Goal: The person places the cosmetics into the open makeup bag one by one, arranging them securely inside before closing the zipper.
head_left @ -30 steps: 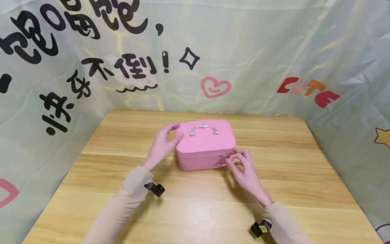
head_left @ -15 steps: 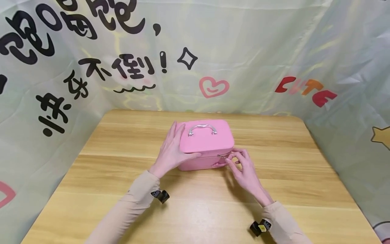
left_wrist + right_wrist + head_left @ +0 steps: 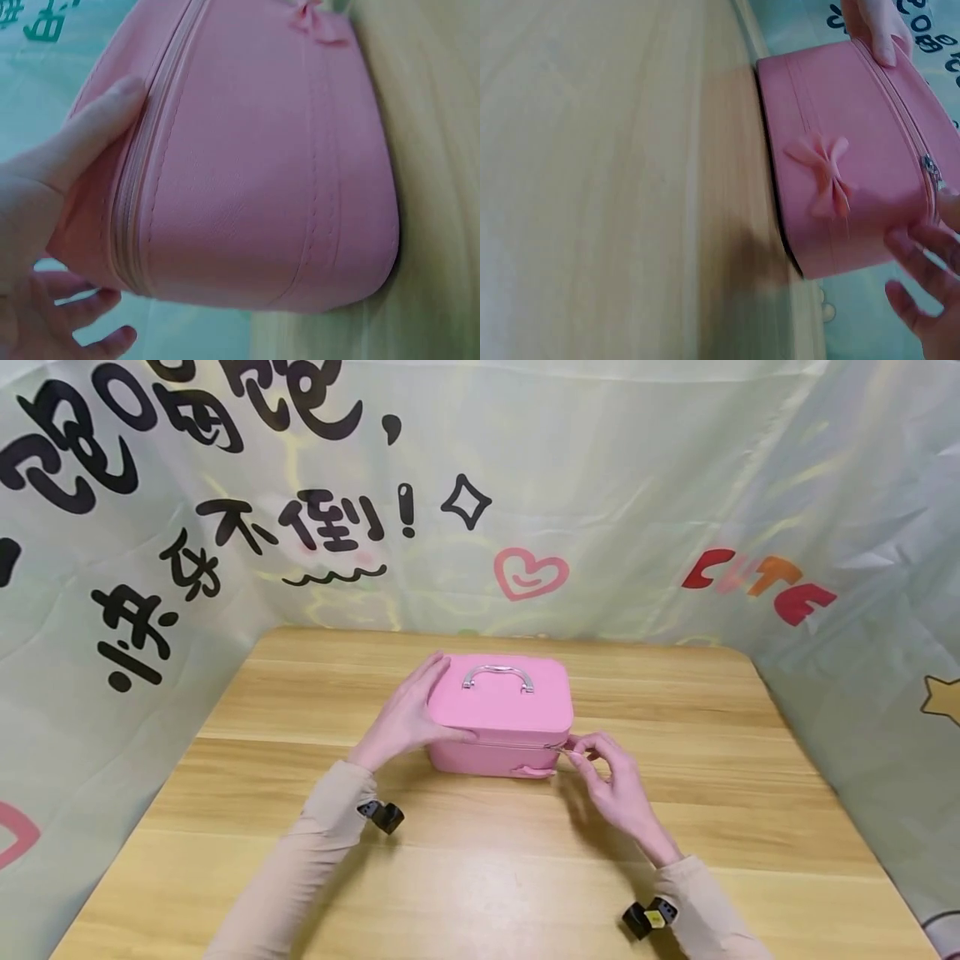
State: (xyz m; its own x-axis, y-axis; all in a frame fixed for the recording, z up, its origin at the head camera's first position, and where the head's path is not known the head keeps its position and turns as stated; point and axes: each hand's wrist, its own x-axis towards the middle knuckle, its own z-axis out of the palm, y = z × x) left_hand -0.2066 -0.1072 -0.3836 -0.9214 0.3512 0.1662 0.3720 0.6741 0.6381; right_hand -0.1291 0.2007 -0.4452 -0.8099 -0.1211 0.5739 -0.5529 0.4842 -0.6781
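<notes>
A pink cosmetic case (image 3: 498, 702) with a curved silver handle (image 3: 498, 672) on its lid stands upright on the table. My left hand (image 3: 401, 718) holds its left end: the thumb lies along the front below the lid edge, the fingers reach round the far left side. At the front right corner my right hand (image 3: 615, 785) pinches the pull of the zipper slider (image 3: 931, 169) between thumb and forefinger. The other right fingers spread beside the case's right end. A pink bow (image 3: 825, 172) decorates the lower front. The lid seam with its zipper (image 3: 139, 172) looks shut along the front.
The wooden table (image 3: 480, 877) extends on all sides of the case. Behind it and at both sides hangs a pale printed cloth (image 3: 637, 485) with black characters and a heart. A small black camera (image 3: 648, 918) sits on each wrist.
The left hand has shifted from the lid's left edge to a wider hold, its thumb now on the front. The right hand with the zipper pull has moved slightly right; the case shifted slightly left.
</notes>
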